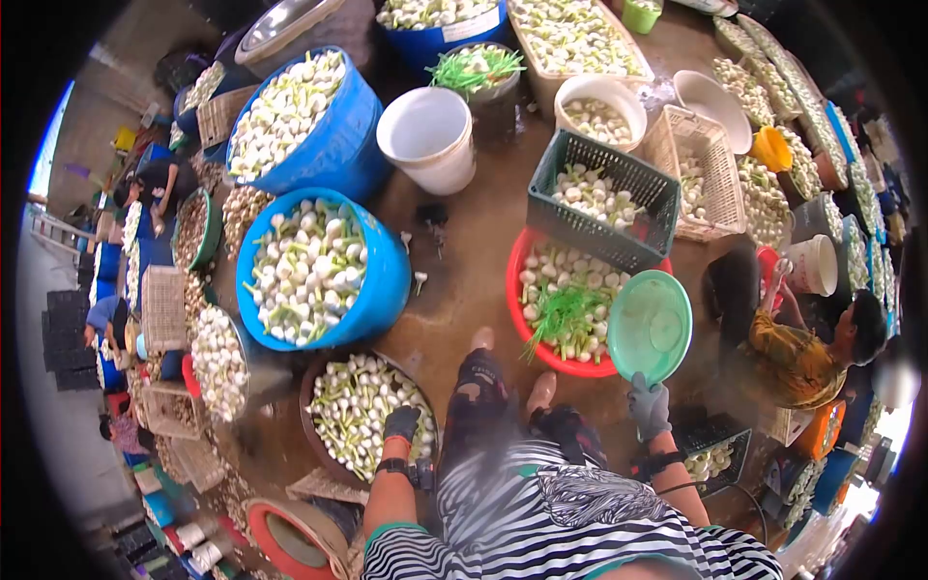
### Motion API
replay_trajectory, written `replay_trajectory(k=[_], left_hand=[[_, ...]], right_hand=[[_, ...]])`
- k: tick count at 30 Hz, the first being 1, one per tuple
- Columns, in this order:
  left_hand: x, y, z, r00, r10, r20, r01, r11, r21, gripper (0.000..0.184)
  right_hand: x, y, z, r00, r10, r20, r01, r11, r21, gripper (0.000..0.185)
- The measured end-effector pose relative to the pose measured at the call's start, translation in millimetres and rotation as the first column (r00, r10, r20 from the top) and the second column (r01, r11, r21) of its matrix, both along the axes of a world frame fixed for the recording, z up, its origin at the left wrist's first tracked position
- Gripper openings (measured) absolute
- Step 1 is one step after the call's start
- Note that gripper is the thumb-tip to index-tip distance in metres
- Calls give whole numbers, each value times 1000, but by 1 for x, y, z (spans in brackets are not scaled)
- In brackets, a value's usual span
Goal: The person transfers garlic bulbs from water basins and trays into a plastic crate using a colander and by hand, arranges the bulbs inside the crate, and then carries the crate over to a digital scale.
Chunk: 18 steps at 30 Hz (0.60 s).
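Striped shirt (522, 522) lies closest, at six o'clock. Toward four, the gloved right hand (650, 408) is clamped on the rim of a green basin (650, 324), which partly covers a red tub (570, 367) of white bulbs (561, 266) at three. At seven, the gloved left hand (402, 422) is over more bulbs in a dark tub (307, 416); whether its fingers are together or apart, I cannot tell.

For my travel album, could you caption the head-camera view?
Gloved right hand holding a green basin by a red tub of white bulbs; gloved left hand over a brown tub.
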<state>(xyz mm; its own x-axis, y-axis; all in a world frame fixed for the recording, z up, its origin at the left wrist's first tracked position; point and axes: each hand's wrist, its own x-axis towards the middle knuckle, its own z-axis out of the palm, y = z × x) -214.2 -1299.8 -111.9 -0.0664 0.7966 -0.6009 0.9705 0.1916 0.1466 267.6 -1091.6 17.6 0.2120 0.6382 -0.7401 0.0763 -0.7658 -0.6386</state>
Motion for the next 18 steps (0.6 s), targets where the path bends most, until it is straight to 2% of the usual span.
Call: replay_trajectory(k=[1, 2, 3, 4, 5, 7, 8, 9, 11, 14, 16, 17, 18], left_hand=[[-6, 19, 1, 963, 259, 79, -254, 964, -73, 16], [-10, 35, 5, 852, 505, 137, -482, 859, -170, 19], [-17, 52, 9, 677, 717, 164, -665, 692, -280, 23], [-29, 53, -9, 529, 787, 318, -767, 604, -218, 26], [-57, 58, -32, 955, 253, 157, -257, 966, 6, 26], [-80, 104, -34, 986, 139, 89, -131, 987, -88, 23], [-97, 121, -41, 999, -40, 17, 41, 994, -103, 26], [-114, 137, -48, 997, -79, 15, 79, 996, -30, 29], [-141, 188, -35, 995, -96, 30, 96, 995, -5, 29], [-185, 277, -31, 994, -104, 34, 108, 988, -113, 23], [-211, 325, -39, 956, 208, 205, -183, 974, -133, 24], [-212, 352, -31, 852, 432, 296, -403, 902, -156, 25], [-212, 379, -22, 687, 616, 386, -601, 780, -175, 27]], right_hand=[[-5, 9, 0, 1000, -18, 10, 17, 1000, 10, 29], [-8, 17, -1, 999, -33, 21, 33, 999, 18, 27], [-13, 25, -3, 998, -46, 31, 46, 999, 22, 25], [-18, 34, -4, 997, -73, 15, 73, 997, 12, 25], [-26, 44, -6, 995, -102, -3, 102, 995, 1, 26], [-50, 66, -5, 984, -176, -14, 175, 984, -33, 24], [-64, 79, -3, 975, -220, -7, 220, 974, -55, 23], [-80, 91, -1, 964, -267, 2, 267, 961, -79, 21], [-107, 109, 8, 955, -292, 60, 297, 950, -101, 17], [-141, 130, 18, 927, -371, 57, 375, 921, -104, 16], [-155, 135, 24, 916, -397, 52, 400, 913, -79, 15], [-163, 137, 29, 909, -413, 62, 417, 905, -80, 15], [-170, 141, 36, 903, -424, 71, 429, 900, -77, 15]])
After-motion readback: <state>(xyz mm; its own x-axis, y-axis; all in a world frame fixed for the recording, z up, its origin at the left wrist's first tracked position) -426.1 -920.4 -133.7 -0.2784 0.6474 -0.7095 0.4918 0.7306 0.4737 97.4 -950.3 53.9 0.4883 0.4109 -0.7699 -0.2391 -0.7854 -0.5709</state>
